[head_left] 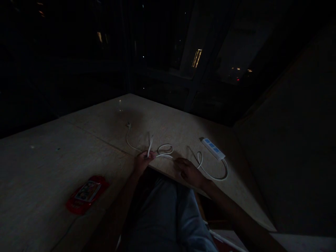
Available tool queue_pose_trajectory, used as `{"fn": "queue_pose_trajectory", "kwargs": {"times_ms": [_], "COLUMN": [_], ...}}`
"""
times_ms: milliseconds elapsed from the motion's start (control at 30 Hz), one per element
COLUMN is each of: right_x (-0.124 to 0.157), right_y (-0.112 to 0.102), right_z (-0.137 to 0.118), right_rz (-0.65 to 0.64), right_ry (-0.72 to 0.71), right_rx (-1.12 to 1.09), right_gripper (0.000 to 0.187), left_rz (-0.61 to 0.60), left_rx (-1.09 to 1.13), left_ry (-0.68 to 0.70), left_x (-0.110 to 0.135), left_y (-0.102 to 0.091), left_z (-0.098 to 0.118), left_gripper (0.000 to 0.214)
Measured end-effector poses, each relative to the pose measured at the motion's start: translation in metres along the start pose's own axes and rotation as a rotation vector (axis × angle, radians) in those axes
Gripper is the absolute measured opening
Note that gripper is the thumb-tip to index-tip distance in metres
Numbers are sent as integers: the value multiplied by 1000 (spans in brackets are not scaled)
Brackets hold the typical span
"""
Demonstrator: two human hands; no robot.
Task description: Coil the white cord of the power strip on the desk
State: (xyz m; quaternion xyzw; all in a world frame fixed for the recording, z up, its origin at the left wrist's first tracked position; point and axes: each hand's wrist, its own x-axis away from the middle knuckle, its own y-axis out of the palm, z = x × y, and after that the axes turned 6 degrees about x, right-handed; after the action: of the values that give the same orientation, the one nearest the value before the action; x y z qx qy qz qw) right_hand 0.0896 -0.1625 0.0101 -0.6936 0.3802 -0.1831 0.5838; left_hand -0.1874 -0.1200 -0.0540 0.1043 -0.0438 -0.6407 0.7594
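Since it's pretty dark, not every detail can be made out, but a white cord (165, 155) is strung along the near edge of the worktop (99, 119), w/ crossed loops btwn the two hands. It's pinched by the left hand (145, 158), fingers closed on it, w/ a bent bit sticking up; the right hand (187, 170) is curled nearly closed where the cord runs in, but whether it's actually gripped can't be told. Biggest risk, prob: those loops could be pulled into a kink or knot if the hands get drawn apart too fast. The plug (128, 125), lying back twd the far corner, could be dragged fwd if its length gets hauled in. Same deal w/ the power strip (213, 148) near the right-hand edge: if the slack's used up, it could be tugged round. Bc it's all handled right at the near edge, a loop let go could be dropped onto the lap (162, 206). The red packet (88, 194), well apart twd the left, could be knocked by a careless elbow, tho that's less likely.
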Motion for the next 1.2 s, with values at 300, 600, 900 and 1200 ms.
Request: {"fn": "queue_pose_trajectory", "kwargs": {"times_ms": [300, 600, 900, 1200], "right_x": [4, 10, 3, 4], "right_y": [48, 53, 50, 62], "right_z": [27, 25, 32, 46], "right_rz": [156, 365, 466, 576], "right_ry": [58, 226, 552, 496], "right_rx": [55, -27, -11, -137], "right_gripper": [39, 31, 33, 27], "left_rz": [161, 249, 413, 481], "left_rx": [42, -13, 480, 879], "left_ry": [12, 94, 9, -127], "left_x": [2, 1, -3, 0], "left_y": [5, 6, 2, -10], "left_z": [5, 7, 13, 27], "left_gripper": [25, 25, 25, 17]}}
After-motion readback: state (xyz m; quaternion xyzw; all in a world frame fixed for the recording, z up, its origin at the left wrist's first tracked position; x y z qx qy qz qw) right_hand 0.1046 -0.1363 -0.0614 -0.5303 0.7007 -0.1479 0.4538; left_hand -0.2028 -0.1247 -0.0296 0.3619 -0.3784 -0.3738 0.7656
